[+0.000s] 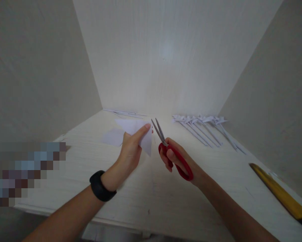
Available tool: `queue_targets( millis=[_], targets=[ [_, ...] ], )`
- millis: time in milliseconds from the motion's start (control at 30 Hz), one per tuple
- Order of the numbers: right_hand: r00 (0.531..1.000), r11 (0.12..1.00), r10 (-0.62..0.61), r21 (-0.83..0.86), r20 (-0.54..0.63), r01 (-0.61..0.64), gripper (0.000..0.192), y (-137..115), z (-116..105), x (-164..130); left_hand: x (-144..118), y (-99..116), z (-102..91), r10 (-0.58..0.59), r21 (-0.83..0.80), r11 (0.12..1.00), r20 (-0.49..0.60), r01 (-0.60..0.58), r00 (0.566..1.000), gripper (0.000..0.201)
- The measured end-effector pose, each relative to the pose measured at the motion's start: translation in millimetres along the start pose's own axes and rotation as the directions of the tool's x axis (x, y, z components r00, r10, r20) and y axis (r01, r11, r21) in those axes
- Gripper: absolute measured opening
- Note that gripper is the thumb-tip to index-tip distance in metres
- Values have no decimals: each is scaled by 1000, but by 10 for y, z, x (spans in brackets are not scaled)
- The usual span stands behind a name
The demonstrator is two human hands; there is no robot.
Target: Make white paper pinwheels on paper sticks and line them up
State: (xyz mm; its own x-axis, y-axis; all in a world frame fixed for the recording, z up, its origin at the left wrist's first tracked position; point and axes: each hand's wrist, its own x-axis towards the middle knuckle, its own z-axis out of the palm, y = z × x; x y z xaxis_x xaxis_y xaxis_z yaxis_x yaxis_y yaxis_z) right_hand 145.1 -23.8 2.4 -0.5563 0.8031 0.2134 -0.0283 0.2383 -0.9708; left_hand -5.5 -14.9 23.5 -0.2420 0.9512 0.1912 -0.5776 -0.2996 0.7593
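While the left hand (130,151) pinches a folded white paper (143,134) above the table (146,195) centre, the right hand (175,159), fingers curled through the red handles, holds scissors (166,144) with blades slightly parted just right of the paper, folded paper stems (203,129) far right, ruler (279,191) near right.

A pixelated patch (27,173) covers whatever lies at the left edge of the tabletop (146,188). The yellow strip (279,191) runs out of view at the right. The left hand (130,153) hides part of the paper (141,132); the right hand (175,159) covers the scissors' (170,149) handle loops.
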Motion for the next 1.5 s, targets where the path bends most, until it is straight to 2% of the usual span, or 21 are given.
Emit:
queue_targets(
  millis=[100, 333, 633, 800, 933, 1200, 1500],
  targets=[
    [1000, 1000, 17, -20, 12, -17, 53, 23, 10, -5, 15, 7, 2, 36, -55, 998, -18, -37, 999, 12],
    [999, 998, 48, -28, 0, -48, 56, 38, 17, -7, 12, 21, 9, 20, -96, 995, -45, -24, 999, 13],
    [996, 996, 68, -62, -60, -71, 57, 33, 42, -5, -15, 14, 10, -15, -13, 1000, -34, 15, 999, 12],
    [988, 992, 36, -112, -148, -53, 56, 73, 68, 17, -78, -52, 27, -63, 15, 998, -4, 63, 998, 12],
    [983, 993, 11, -115, -185, -33, 53, 132, 99, 44, -144, -111, 37, -145, 12, 989, 5, 145, 989, 15],
    [984, 998, 11, -54, -177, -21, 45, 189, 127, 47, -196, -154, 38, -191, -10, 982, -3, 191, 982, 12],
    [983, 993, -15, -118, -180, -7, 47, 260, 119, 51, -215, -170, 58, -241, -67, 969, -35, 239, 970, 12]
  ],
)
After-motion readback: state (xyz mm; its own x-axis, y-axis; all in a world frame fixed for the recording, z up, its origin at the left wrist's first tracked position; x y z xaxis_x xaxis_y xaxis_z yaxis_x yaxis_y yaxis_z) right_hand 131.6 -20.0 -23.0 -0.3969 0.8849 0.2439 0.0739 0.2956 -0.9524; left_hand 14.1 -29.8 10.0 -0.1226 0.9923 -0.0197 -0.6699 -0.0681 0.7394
